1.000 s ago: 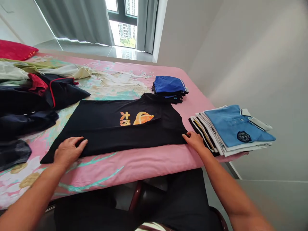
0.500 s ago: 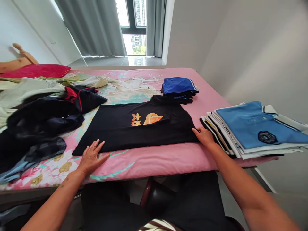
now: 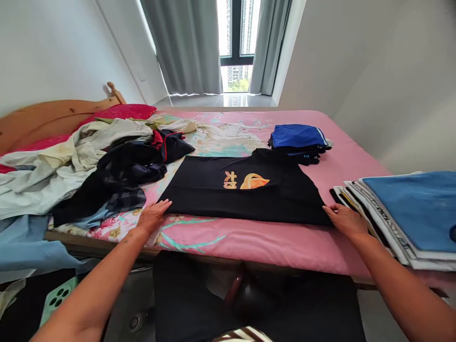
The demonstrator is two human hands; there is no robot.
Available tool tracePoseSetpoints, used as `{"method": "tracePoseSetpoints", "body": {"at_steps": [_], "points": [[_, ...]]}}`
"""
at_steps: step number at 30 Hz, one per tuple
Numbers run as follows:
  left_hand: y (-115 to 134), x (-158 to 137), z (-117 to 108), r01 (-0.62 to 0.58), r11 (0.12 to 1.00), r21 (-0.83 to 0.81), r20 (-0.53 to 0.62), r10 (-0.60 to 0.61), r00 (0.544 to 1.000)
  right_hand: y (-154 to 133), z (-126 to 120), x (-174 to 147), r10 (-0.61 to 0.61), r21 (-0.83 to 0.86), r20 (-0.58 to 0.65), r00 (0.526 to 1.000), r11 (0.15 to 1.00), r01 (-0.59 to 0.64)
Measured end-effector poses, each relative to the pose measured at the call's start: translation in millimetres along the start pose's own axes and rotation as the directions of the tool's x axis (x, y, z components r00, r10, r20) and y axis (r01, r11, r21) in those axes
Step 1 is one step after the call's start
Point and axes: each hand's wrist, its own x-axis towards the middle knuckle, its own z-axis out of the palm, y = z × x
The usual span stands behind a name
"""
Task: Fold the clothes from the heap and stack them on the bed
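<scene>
A black T-shirt (image 3: 242, 202) with an orange print lies on the bed, its near side folded over so that the print is partly covered. My left hand (image 3: 152, 217) is at its near left corner, at the hem end, with the fingers closed together over the cloth; the thumb is hard to see. At the near right corner, by the sleeve end, my right hand (image 3: 345, 219) pinches the edge between thumb and fingers. Close beside that hand stands a stack of folded shirts (image 3: 409, 209) with a blue one on top.
Loose clothes (image 3: 117, 166) lie heaped on the left, with a light blue garment (image 3: 32, 244) hanging over the bed edge. Folded blue and black clothes (image 3: 299, 137) sit beyond the T-shirt. The pink bedsheet (image 3: 263, 242) shows in front. Below left is a pale green phone (image 3: 59, 297).
The view has turned left. My left hand has slid from lying spread on the near edge to the T-shirt's left corner, its fingers drawn together. My right hand stays at the right corner.
</scene>
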Motion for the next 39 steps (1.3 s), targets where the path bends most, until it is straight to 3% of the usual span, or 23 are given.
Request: {"method": "tracePoseSetpoints", "body": {"at_steps": [4,6,9,12,14,17,18,19,20,23,25,27,30,31,32,33,37,39], "points": [[-16,-34,3,-0.136,0.989,0.048,0.032,0.135,0.990,26,0,-11,-0.064,-0.048,0.053,0.997,0.997,0.067],[-17,-51,4,-0.120,0.991,0.059,0.044,0.118,0.992,39,4,-19,-0.053,-0.066,0.053,0.997,0.996,0.056],[5,-63,-1,-0.030,0.998,0.056,-0.010,0.030,0.999,28,4,-38,-0.132,-0.061,-0.159,0.978,0.990,0.124],[69,-51,-14,-0.125,0.989,-0.080,-0.085,0.118,0.989,-35,1,-74,-0.346,0.093,-0.413,0.843,0.904,0.416],[128,-39,-18,-0.264,0.943,-0.200,-0.121,0.244,0.962,-92,6,-105,-0.481,0.205,-0.446,0.755,0.766,0.609],[199,-31,-12,-0.410,0.878,-0.249,-0.083,0.402,0.912,-153,27,-142,-0.767,0.188,-0.295,0.570,0.538,0.821],[210,-33,-8,-0.397,0.885,-0.241,-0.057,0.396,0.917,-159,37,-148,-0.831,0.141,-0.206,0.517,0.497,0.856],[213,-36,-3,-0.360,0.905,-0.227,-0.033,0.362,0.931,-158,45,-150,-0.856,0.093,-0.122,0.502,0.494,0.865],[209,-41,2,-0.304,0.929,-0.210,-0.012,0.308,0.951,-151,53,-148,-0.847,0.044,-0.055,0.528,0.526,0.849],[181,-56,9,-0.113,0.980,-0.161,0.013,0.117,0.993,-119,62,-138,-0.682,-0.057,-0.009,0.731,0.730,0.681],[174,-60,6,-0.072,0.985,-0.156,0.003,0.073,0.997,-115,59,-138,-0.603,-0.060,-0.039,0.797,0.797,0.600],[186,-57,0,-0.159,0.969,-0.190,-0.012,0.160,0.987,-129,55,-148,-0.656,-0.041,-0.057,0.753,0.755,0.654],[220,-50,-4,-0.341,0.905,-0.254,-0.031,0.344,0.938,-160,56,-168,-0.835,-0.031,-0.040,0.549,0.550,0.834],[228,-50,-4,-0.365,0.893,-0.264,-0.029,0.371,0.928,-165,59,-172,-0.867,-0.031,-0.020,0.498,0.498,0.867],[232,-51,-3,-0.372,0.888,-0.269,-0.021,0.380,0.925,-165,62,-173,-0.879,-0.032,0.001,0.477,0.476,0.879],[232,-54,-2,-0.365,0.891,-0.271,-0.010,0.376,0.926,-162,64,-173,-0.873,-0.036,0.018,0.487,0.487,0.873],[221,-62,-4,-0.273,0.925,-0.264,0.023,0.289,0.957,-143,60,-165,-0.759,-0.050,0.029,0.650,0.649,0.759],[226,-57,-8,-0.263,0.924,-0.277,0.007,0.276,0.961,-149,56,-167,-0.748,-0.022,0.003,0.664,0.663,0.748]]}}
